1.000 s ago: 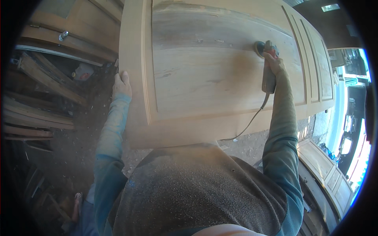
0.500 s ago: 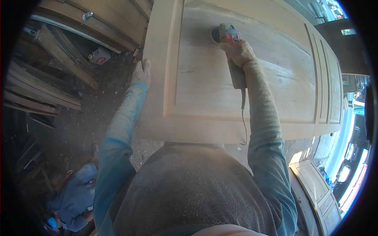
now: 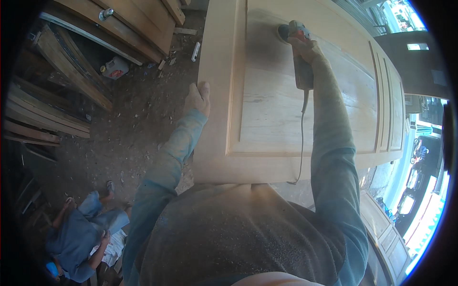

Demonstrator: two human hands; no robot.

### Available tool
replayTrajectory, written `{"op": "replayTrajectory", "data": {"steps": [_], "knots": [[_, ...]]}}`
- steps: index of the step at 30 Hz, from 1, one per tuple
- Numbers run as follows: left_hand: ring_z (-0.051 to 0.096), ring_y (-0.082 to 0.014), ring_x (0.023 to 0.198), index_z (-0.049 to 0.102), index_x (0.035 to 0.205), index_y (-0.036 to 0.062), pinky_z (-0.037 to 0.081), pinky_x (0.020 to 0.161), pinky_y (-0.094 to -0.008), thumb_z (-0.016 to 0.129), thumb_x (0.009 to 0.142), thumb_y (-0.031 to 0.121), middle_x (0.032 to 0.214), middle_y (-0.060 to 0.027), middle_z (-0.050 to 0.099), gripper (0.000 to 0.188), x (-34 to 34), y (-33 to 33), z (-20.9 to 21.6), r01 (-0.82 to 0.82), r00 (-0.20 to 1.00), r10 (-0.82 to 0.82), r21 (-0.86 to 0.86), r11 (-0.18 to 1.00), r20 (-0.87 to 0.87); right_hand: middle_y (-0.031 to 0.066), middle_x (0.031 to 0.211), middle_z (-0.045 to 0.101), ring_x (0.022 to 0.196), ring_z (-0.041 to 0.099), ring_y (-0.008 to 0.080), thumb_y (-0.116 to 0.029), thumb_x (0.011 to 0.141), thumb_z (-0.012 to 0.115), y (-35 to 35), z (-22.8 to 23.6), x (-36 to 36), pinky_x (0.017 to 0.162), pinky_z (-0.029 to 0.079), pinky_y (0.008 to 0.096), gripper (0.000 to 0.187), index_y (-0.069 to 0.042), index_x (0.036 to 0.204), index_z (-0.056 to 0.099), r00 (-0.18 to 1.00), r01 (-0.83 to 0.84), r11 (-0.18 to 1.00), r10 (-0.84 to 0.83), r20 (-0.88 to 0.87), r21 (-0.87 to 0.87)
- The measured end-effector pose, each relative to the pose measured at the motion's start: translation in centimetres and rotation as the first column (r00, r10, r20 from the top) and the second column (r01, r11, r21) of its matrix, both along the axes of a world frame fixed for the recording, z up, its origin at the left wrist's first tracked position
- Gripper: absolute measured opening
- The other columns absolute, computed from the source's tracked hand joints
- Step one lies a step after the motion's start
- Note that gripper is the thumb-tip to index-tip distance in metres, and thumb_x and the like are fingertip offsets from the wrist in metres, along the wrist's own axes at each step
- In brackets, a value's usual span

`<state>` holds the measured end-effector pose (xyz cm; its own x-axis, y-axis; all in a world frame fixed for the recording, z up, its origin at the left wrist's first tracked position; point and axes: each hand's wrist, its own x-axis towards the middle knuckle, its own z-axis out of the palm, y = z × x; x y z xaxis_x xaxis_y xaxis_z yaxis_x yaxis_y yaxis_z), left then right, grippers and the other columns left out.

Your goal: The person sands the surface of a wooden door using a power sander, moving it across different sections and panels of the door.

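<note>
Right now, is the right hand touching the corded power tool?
Touching. The head view shows the right hand gripping the power tool just behind its round disc, with no gap between them.

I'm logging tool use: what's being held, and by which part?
The right grip holds a corded power tool by its body, near the disc; the left grip touches the wooden door edge.
</note>
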<state>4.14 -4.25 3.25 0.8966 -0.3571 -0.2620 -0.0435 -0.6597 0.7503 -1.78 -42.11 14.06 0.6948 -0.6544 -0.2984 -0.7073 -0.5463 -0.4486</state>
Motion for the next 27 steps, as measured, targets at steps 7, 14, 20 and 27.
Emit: {"op": "replayTrajectory", "data": {"steps": [7,14,20,27], "knots": [[0.059,-0.0474,0.110,0.046,0.129,-0.0022,0.048,0.090,-0.0503,0.042,0.100,0.050,0.116,-0.0333,0.060,0.059,-0.1,0.4,-0.3,0.032,0.999,-0.033,-0.095,0.995,-0.007,0.0127,0.097,0.069,0.093,0.066,0.0234,-0.062,0.072,0.066,3.8,-1.8,5.2,0.082,0.050,0.0389,0.066,-0.009,0.111,0.071,0.992,0.000,0.999,0.005,0.129,-0.042],[0.054,-0.0466,0.119,0.044,0.133,-0.0061,0.045,0.098,-0.0466,0.040,0.100,0.053,0.125,-0.0337,0.056,0.068,0.1,0.3,-0.3,0.034,0.999,-0.035,-0.085,0.996,-0.010,0.0146,0.130,0.060,0.117,0.059,0.0255,-0.058,0.069,0.068,-1.6,0.5,0.7,0.096,0.047,0.0381,0.084,-0.010,0.137,0.056,0.992,0.122,0.978,-0.122,-0.006,0.169],[0.043,-0.0444,0.132,0.034,0.140,-0.0137,0.036,0.110,-0.0430,0.038,0.100,0.055,0.138,-0.0353,0.045,0.080,0.7,1.3,-1.7,0.022,0.998,-0.025,0.051,0.998,0.057,0.0170,0.116,0.065,0.108,0.062,0.0272,-0.059,0.069,0.071,-12.6,-1.4,-8.1,0.094,0.047,0.0376,0.085,-0.003,0.132,0.058,0.977,0.193,0.981,-0.191,0.099,-0.013],[0.041,-0.0400,0.136,0.036,0.141,-0.0129,0.032,0.111,-0.0396,0.036,0.098,0.059,0.142,-0.0316,0.044,0.083,0.5,0.2,-0.1,-0.046,0.994,0.028,0.178,0.983,0.103,0.0151,0.110,0.068,0.104,0.064,0.0254,-0.060,0.070,0.072,-24.4,-2.5,-17.5,0.090,0.048,0.0362,0.078,-0.002,0.121,0.064,0.929,0.329,0.944,-0.322,0.180,-0.008]]}}
